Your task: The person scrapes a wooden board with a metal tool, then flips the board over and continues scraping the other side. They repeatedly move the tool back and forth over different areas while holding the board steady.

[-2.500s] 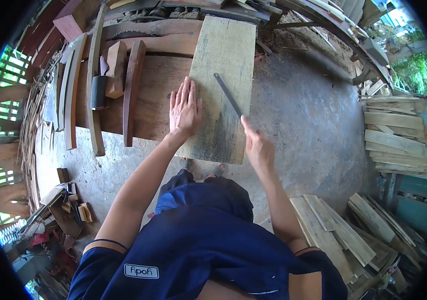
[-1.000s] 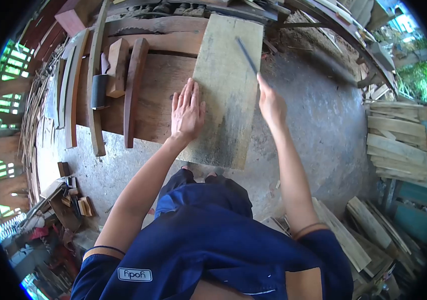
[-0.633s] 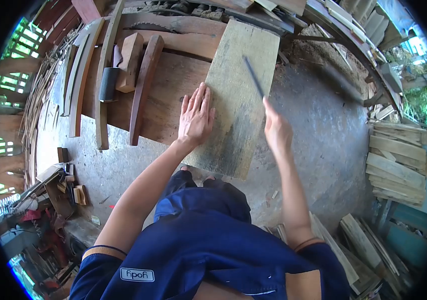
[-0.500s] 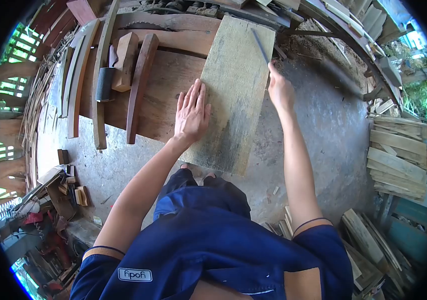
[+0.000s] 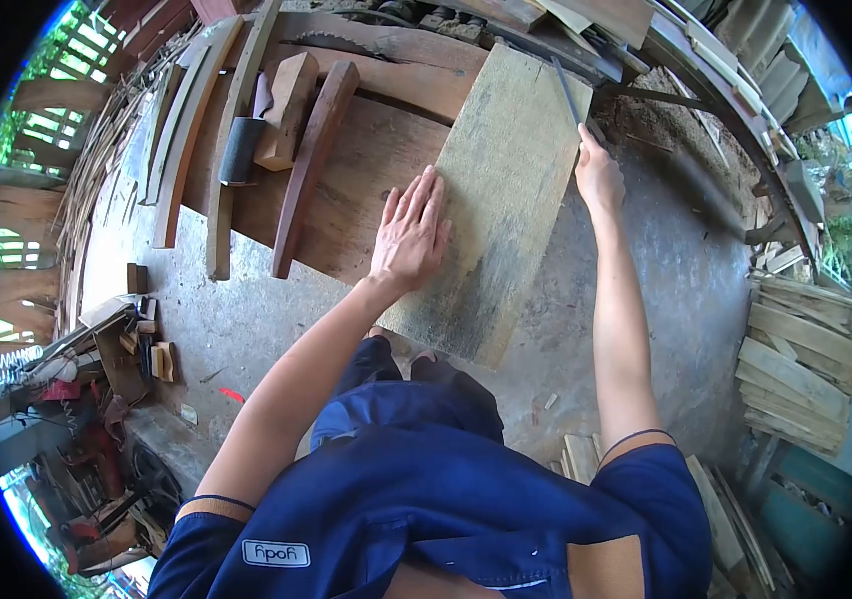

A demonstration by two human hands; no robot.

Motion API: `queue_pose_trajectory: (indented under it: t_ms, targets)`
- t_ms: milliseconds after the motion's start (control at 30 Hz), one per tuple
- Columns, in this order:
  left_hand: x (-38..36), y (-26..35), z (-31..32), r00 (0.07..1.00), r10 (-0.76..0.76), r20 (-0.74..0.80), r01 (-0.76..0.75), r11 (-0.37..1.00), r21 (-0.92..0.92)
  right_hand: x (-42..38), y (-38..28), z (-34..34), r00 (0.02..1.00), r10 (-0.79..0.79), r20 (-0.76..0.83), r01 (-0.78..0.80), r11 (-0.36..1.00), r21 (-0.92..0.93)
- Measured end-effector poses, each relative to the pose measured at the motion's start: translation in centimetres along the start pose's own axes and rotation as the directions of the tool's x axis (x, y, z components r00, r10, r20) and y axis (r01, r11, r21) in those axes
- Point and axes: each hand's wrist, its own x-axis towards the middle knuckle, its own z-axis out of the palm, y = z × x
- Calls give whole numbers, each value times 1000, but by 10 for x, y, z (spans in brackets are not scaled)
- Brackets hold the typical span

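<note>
A wide, yellowish-grey board [image 5: 506, 170] slants across the view, its near end over the floor. My left hand [image 5: 411, 240] lies on the left edge of this board, fingers stretched out and pointing away from me. At the right edge, my right hand [image 5: 600, 180] is closed round the near end of a long, thin blue-grey bar [image 5: 568, 92]. The bar lies over the far right part of the board, its tip close to the far end. Whether it is a file or another tool, I cannot make out.
Left of the board is a brown plank surface [image 5: 376, 150]. On it are a reddish-brown curved leg [image 5: 316, 170], a wooden block [image 5: 288, 110], a dark grey cylinder [image 5: 242, 150] and several long strips. Stacked boards [image 5: 795, 369] stand at the right.
The view has shifted, so the board and hands appear farther right. My right hand and the bar have slid slightly toward the board's far end. My left hand stays on the left edge.
</note>
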Motion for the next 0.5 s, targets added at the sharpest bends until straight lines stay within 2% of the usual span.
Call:
queue_pose_trajectory:
  t_ms: [100, 133, 200, 267, 333, 367, 400, 433, 500]
  targets:
    - [1, 1, 0, 1000, -8, -10, 8, 1000, -1, -46, -7, -8, 999, -42, 31, 40, 996, 75]
    - [0, -1, 1, 1000, -2, -1, 2, 1000, 3, -67, 3, 6, 976, -203, -81, 210, 974, 87]
    - [0, -3, 1, 1000, -20, 11, 20, 1000, 1, -94, 4, 7, 991, -113, 68, 87, 949, 302]
    - [-1, -2, 0, 1000, 0, 14, 0, 1000, -7, -59, 1, -6, 987, -71, 147, 62, 996, 66]
    - [0, -1, 1, 999, 8, 36, -8, 1000, -6, -4, 14, 8, 990, -138, -21, 139, 990, 18]
    - [-1, -2, 1, 999, 8, 37, -8, 1000, 0, 26, 12, 7, 999, -50, 9, 50, 998, -26]
    - [0, -3, 0, 999, 8, 34, -8, 1000, 9, 51, 17, 10, 999, -29, -29, 30, 999, 27]
    - [0, -2, 1, 999, 9, 33, -10, 1000, 17, 74, 14, 7, 994, 96, 47, -96, 995, -6]
    - [1, -2, 1, 999, 4, 33, -5, 1000, 16, 105, 41, 24, 988, 143, 58, -146, 988, 42]
